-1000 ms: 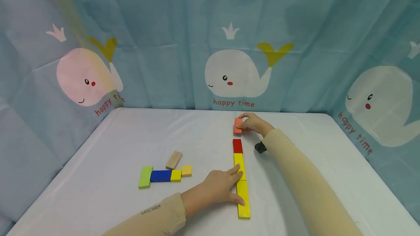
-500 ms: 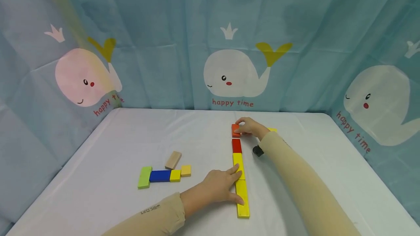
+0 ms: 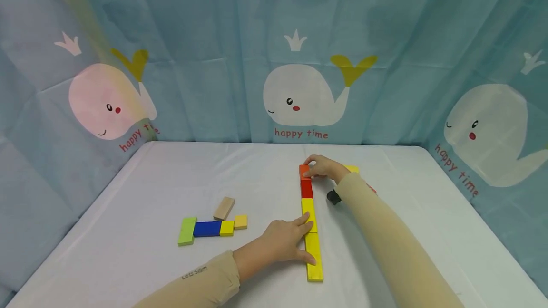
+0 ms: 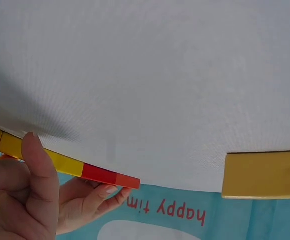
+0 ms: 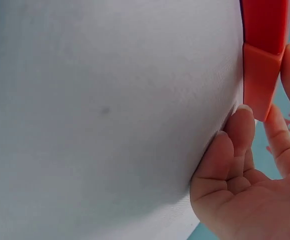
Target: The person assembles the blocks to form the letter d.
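Observation:
In the head view, two long yellow blocks (image 3: 314, 271), a red block (image 3: 306, 189) and an orange block (image 3: 304, 170) form one straight line on the table. My left hand (image 3: 280, 241) rests on the yellow pair, fingers and thumb spread. At the far end my right hand (image 3: 325, 167) holds the orange block between thumb and finger. The right wrist view has the orange block (image 5: 260, 80) touching the end of the red block (image 5: 266, 22), with the other fingers of my right hand (image 5: 255, 200) near the tabletop.
Left of the line lie a green block (image 3: 187, 231), a blue block (image 3: 207, 229), a small yellow block (image 3: 227, 228), a pale yellow block (image 3: 241, 221) and a bare wood block (image 3: 224, 208). A black object (image 3: 333, 197) and a yellow piece (image 3: 352, 168) sit by my right forearm.
My right hand has brought the orange block toward me, closing its gap to the red block. My left hand has stayed on the yellow blocks. The view has shifted slightly.

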A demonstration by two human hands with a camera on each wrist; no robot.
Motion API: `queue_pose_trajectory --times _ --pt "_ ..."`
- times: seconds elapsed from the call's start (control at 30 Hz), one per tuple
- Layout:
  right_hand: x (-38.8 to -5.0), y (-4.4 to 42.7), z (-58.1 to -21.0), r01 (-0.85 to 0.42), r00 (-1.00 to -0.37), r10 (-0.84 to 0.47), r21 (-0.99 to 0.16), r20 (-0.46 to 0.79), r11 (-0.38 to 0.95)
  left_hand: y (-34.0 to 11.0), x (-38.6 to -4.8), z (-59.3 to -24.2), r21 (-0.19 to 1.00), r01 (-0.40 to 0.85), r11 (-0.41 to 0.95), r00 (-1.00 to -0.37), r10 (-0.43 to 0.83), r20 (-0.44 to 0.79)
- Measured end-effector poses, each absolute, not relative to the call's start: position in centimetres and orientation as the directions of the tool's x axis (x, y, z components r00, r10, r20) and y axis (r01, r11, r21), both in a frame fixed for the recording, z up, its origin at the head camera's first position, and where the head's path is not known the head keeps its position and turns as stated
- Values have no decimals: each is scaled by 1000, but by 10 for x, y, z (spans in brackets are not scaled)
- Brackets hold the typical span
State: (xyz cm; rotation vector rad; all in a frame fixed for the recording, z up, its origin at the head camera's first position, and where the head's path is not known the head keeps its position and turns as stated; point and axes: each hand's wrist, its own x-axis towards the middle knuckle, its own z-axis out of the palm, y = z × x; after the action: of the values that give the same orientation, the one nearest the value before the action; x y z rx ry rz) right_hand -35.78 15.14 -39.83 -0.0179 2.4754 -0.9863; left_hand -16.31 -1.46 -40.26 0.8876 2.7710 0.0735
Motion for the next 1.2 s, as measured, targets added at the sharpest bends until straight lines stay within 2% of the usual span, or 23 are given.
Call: queue_pose_trajectory --times 0.4,0.6,0.73,0.9,1.2 --pt "-356 153 -409 149 -910 -144 -633 -388 760 -11 -164 -404 112 571 813 -784 581 -218" --pt "-346 158 -406 196 -917 -110 -674 -384 713 -8 -163 -405 39 604 796 -781 600 -176" --pt "-326 162 -397 167 -922 -141 -699 -360 695 -7 -159 -403 18 598 801 -793 595 -132" --pt "-290 166 -392 74 -925 -216 -707 -312 703 -11 -153 -401 65 570 819 -809 574 -127" --pt "-219 181 -397 -53 -914 -325 -724 -243 688 -55 -158 -394 136 521 843 -841 534 -85"
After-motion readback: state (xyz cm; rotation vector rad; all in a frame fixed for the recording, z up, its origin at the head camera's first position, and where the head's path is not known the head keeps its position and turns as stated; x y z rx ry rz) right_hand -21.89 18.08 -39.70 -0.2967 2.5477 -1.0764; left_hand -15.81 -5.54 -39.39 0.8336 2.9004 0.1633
